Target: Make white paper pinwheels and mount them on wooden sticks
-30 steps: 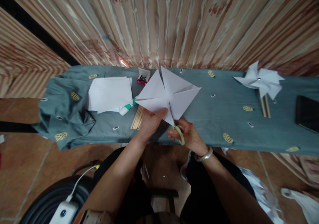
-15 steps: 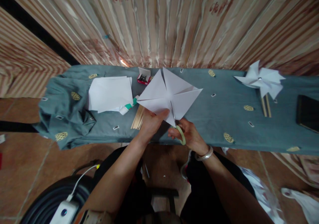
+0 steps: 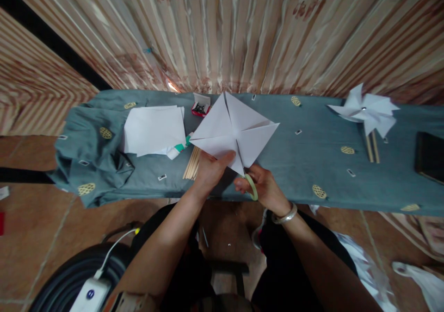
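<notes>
My left hand [image 3: 213, 171] pinches the near-left edge of a square white sheet of paper [image 3: 215, 124], thumb on top and fingers underneath. The sheet is turned like a diamond, with slits running from its corners toward the middle. In my right hand [image 3: 262, 184] is a pair of scissors [image 3: 252, 188] with pale green handles. Their blades lie at the slit in the corner nearest me, mostly hidden by the paper. Under and beside the sheet's left corner lie several thin wooden sticks [image 3: 192, 164].
On the cloth-covered table [image 3: 298, 164] are a stack of white paper [image 3: 154, 129], a green-and-white packet [image 3: 178, 149] and a small open red box [image 3: 200, 109] of dark pins. To the right lie white paper pinwheels [image 3: 369, 110] on sticks and a black flat object [image 3: 430, 154].
The scissors seem further closed in the near-corner slit, with less blade showing above the paper. My left hand keeps its place on the sheet, which has shifted very slightly.
</notes>
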Tool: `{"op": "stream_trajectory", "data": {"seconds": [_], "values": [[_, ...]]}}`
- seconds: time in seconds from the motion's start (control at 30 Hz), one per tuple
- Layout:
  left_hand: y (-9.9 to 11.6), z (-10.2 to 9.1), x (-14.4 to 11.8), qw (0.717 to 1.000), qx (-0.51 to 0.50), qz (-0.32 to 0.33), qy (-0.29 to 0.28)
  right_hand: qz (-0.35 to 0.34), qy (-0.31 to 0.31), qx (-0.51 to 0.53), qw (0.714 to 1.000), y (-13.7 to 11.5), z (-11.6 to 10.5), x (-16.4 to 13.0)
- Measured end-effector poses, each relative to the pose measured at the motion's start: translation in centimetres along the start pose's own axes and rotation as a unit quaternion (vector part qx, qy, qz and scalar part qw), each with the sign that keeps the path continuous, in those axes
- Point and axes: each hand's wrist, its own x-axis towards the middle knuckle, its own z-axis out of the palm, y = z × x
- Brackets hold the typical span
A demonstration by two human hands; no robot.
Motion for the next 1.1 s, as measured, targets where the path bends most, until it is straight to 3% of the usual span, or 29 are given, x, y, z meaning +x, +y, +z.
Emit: {"op": "stream_trajectory", "data": {"seconds": [1.1], "values": [[-0.18,-0.03,-0.13,1.000,-0.005,0.001,0.007,0.013,0.014,0.042,0.999,-0.08,0.47,0.21]]}}
